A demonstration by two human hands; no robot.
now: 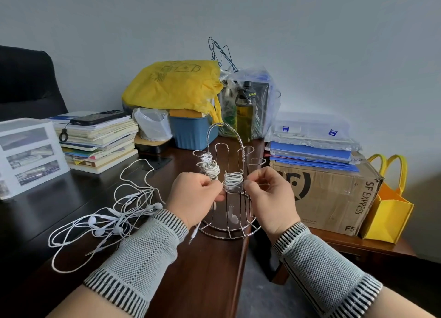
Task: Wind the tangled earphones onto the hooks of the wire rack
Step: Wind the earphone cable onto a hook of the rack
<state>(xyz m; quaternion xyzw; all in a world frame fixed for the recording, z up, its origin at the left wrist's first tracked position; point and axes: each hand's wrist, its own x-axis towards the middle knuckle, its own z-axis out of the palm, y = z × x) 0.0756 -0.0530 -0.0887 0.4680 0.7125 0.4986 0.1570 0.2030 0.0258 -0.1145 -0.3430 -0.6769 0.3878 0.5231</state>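
A chrome wire rack (230, 230) with several upright hooks stands at the dark desk's right edge. White earphone cable is wound in coils on two left hooks (210, 166) and on a nearer middle hook (233, 181). My left hand (193, 196) pinches cable just left of the middle coil; a plug end (193, 234) dangles below it. My right hand (269, 196) has its fingers curled at the right side of that coil, pinching the cable or hook there. A tangled heap of white earphones (114, 217) lies on the desk to the left.
Behind the rack sit a blue tub (193, 133), a yellow bag (171, 84) and a bottle (244, 112). Stacked books (100, 141) and a white drawer unit (28, 153) are at left. A cardboard box (327, 193) with blue folders stands right, beside a yellow tote (386, 212).
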